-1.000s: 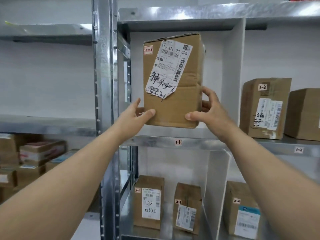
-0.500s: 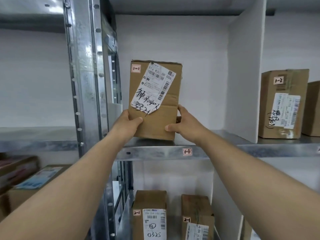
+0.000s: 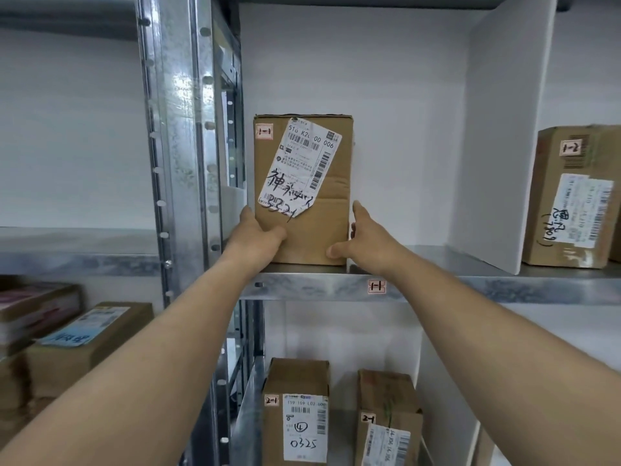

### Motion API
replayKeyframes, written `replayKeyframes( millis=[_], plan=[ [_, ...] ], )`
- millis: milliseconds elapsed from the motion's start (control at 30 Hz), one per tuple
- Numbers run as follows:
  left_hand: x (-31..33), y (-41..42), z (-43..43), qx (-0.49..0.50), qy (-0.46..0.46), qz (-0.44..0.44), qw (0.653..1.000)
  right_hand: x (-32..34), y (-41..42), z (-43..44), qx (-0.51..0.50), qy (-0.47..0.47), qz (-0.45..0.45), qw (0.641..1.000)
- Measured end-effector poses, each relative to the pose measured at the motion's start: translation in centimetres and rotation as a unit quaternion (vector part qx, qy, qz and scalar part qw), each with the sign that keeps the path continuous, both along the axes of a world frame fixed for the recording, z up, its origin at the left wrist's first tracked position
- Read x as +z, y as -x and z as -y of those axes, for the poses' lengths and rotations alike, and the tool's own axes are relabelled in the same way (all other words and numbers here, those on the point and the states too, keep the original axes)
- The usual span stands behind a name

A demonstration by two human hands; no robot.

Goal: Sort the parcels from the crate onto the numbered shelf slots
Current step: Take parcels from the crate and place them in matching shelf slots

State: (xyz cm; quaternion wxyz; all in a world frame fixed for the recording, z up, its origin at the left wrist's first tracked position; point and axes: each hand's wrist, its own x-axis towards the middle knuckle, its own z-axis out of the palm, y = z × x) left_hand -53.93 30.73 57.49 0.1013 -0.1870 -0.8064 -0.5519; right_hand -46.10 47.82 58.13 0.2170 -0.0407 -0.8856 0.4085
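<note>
Fingers hidden behind parcel [image 3: 316,230], left grip [image 3: 260,237] and right grip [image 3: 369,240] curled round it; beyond divider [image 3: 497,146], neighbour parcel [image 3: 554,196] cut off

parcel [image 3: 302,190] tagged 1-1: upright on shelf [image 3: 470,284], centre frame | left hand [image 3: 257,237]: grips lower left edge, thumb on front | right hand [image 3: 366,240]: holds lower right edge | shelf label [image 3: 376,286] 1-1: just below right hand

A perforated steel post [image 3: 174,129] stands left of a white divider panel [image 3: 504,129], with a plain white wall [image 3: 67,129] behind both.
</note>
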Motion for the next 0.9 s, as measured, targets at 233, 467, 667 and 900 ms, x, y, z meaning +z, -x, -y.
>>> replayKeyframes(
  millis=[233, 467, 667, 900],
  plan=[
    [-1.5, -4.0, 0.8, 0.047, -0.003, -0.075, 0.996, -0.4, -3.3, 0.1, -0.074, -0.106, -0.043, 0.991],
    [-5.8, -13.5, 3.1, 0.136, 0.194, -0.192, 0.952, -3.7, -10.2, 1.6, -0.048, -0.276, -0.099, 0.955],
    [-13.2, -22.0, 3.9, 0.193, 0.334, -0.168, 0.907, -11.2, -16.7, 2.0, 0.024, -0.346, -0.041, 0.937],
    [-22.9, -32.0, 2.8, 0.224, 0.356, -0.075, 0.904, -20.5, -24.6, 3.2, 0.126, -0.34, 0.015, 0.932]
  ],
)
